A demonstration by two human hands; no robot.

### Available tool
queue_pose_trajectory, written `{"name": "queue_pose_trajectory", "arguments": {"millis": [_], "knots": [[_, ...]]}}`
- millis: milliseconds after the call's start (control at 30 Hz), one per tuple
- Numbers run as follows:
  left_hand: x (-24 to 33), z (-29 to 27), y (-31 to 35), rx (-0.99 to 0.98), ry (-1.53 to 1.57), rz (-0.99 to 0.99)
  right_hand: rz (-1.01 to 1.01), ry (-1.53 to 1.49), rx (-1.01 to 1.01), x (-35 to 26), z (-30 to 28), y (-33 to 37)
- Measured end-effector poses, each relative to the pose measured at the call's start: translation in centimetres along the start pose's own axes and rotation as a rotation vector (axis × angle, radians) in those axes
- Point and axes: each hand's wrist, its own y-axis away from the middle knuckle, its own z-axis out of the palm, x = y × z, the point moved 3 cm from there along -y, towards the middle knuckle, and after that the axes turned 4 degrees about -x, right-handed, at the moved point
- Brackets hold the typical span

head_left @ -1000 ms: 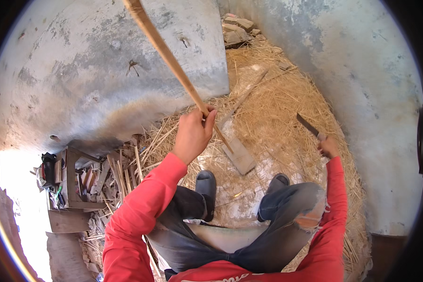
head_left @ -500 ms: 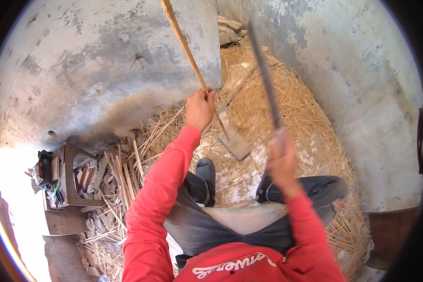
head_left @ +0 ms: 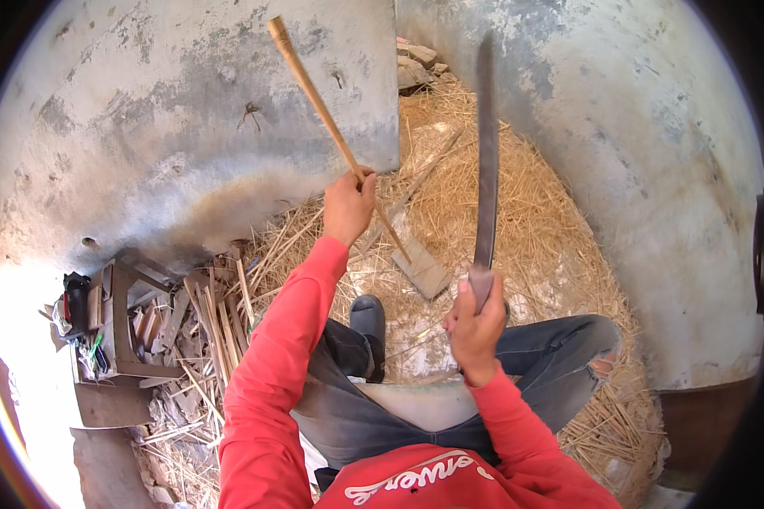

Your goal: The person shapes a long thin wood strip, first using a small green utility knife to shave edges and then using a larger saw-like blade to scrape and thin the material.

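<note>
My left hand (head_left: 349,206) is closed round a slender wooden stick (head_left: 311,90), which slants from upper left down to the right. The stick's lower tip meets a small flat wooden board (head_left: 426,270) on the floor. In my right hand (head_left: 476,329) is a machete (head_left: 487,161), gripped by its handle. Its long dark blade points away from me, nearly upright in the picture, to the right of the stick and apart from it. The palm side of my left hand is hidden.
Straw and wood shavings (head_left: 475,199) cover the floor between two worn, grey-painted walls (head_left: 195,110). At left, split sticks (head_left: 221,318) lie beside a wooden frame (head_left: 126,327) holding scraps. Broken bricks (head_left: 416,66) lie in the far corner. My shoe (head_left: 367,327) is near the board.
The blurred machete has come to a more upright angle, and my right hand has shifted left and slightly nearer. My left hand and the stick have moved a little left; the stick's top sits lower.
</note>
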Motion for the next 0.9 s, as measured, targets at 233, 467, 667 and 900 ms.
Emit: {"name": "queue_pose_trajectory", "arguments": {"millis": [233,467,667,900], "knots": [[1.8,0.8,0.0,-0.043,-0.01,0.078,0.48,0.183,-0.233,14.4,-2.1,3.0],[2.2,0.6,0.3,-0.063,0.008,0.115,0.052,-0.353,-0.041,0.2,-2.0,-0.4],[3.6,1.8,0.8,-0.008,-0.095,0.138,-0.141,0.183,-0.005,13.1,-0.3,5.1],[2.1,1.3,1.2,0.102,-0.189,0.158,0.284,-0.074,-0.089,10.5,-2.6,3.9]]}}
